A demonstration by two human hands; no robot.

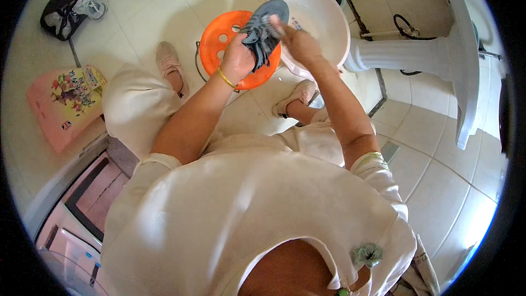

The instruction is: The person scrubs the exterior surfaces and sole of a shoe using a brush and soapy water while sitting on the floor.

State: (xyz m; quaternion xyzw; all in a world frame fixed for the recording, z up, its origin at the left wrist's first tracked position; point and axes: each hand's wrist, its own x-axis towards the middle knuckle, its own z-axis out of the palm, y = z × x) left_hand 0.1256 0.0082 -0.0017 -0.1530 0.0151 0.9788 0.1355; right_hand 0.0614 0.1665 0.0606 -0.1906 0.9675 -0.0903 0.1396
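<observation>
Shoe in left hand, flowery pink panel (lettered)

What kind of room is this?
Most likely a bathroom or washroom. A white pedestal sink stands at the person's right, a pale wash tub sits on the floor near it, and that floor is laid with light tiles.

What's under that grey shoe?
Below the grey shoe, an orange stool with round holes shows, plus part of a pale basin. Whatever the shoe covers is hidden.
</observation>
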